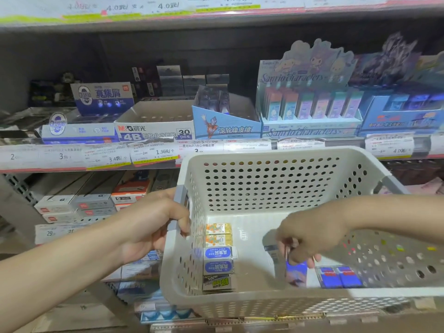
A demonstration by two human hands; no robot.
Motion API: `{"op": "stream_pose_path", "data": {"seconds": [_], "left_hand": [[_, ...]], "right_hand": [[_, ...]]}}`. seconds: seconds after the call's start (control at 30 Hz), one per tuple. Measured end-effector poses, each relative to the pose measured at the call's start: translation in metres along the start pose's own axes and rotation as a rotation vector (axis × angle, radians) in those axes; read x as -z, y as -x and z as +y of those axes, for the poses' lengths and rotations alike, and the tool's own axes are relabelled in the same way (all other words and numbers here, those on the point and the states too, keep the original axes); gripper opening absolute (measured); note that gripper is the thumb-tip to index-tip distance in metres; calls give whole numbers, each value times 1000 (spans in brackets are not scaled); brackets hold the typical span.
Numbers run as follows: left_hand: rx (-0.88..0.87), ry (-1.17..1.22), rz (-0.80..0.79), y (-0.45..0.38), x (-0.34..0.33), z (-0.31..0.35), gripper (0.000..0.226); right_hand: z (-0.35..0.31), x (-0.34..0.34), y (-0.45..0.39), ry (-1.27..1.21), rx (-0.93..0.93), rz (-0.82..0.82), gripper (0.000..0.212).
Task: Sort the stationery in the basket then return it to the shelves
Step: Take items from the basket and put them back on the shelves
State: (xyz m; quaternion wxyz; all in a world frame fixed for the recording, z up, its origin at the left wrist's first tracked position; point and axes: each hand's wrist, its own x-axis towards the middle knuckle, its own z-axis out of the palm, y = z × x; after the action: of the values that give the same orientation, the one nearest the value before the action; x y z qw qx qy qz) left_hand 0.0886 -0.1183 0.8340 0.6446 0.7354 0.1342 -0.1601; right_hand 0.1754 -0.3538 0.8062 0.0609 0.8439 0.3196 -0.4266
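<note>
Seen from the head camera, a person stands at a stationery shelf with a white perforated basket (276, 188) held up in front of the eraser displays. The left hand (153, 227) grips the basket's grey side handle (179, 207), fingers curled round it and over the rim, apparently to keep the basket level and steady at shelf height while the other hand works. The right hand (310, 239) reaches down inside, its fingertips (294, 249) bunched together and pinching what looks like a blue-wrapped eraser (296, 272) that hangs just below them; motion blur hides exactly how many fingers close on it. Just beside those fingertips, toward the right wall, two more blue packets (340, 276) lie flat on the basket floor. Well apart from the pinching fingers, along the wall just under the left hand's fingers, a tidy column of erasers (218, 258) runs front to back, like beside like: orange-patterned ones farthest, blue-labelled in the middle, a dark one nearest. The sorting thus appears well advanced. Beyond both hands, the 4B eraser box (153, 131) sits on the shelf, a likely destination for returned stock.
</note>
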Motion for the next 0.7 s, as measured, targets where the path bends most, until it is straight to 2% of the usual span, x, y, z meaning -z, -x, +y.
{"op": "stream_pose_path", "data": {"seconds": [0.07,0.2,0.3,0.37,0.43,0.53,0.6,0.7], "left_hand": [[-2,-1,-3,0,0,0,45],[3,0,5,0,0,0,49],[20,-19,1,-2,1,-1,57],[17,-24,1,-2,2,-1,57],[8,-11,-2,-1,2,-1,52],[3,15,-1,2,2,0,47],[1,3,7,3,2,0,47],[-4,-25,26,5,2,1,42]], "right_hand": [[5,18,16,-123,162,76,8],[6,53,47,-347,348,285,12],[4,79,68,-460,400,488,11],[0,96,82,-471,387,645,24],[-6,112,93,-448,372,762,42],[-13,134,93,-315,274,986,35],[-18,147,83,-181,206,1112,38],[-28,158,64,52,112,1145,45]]}}
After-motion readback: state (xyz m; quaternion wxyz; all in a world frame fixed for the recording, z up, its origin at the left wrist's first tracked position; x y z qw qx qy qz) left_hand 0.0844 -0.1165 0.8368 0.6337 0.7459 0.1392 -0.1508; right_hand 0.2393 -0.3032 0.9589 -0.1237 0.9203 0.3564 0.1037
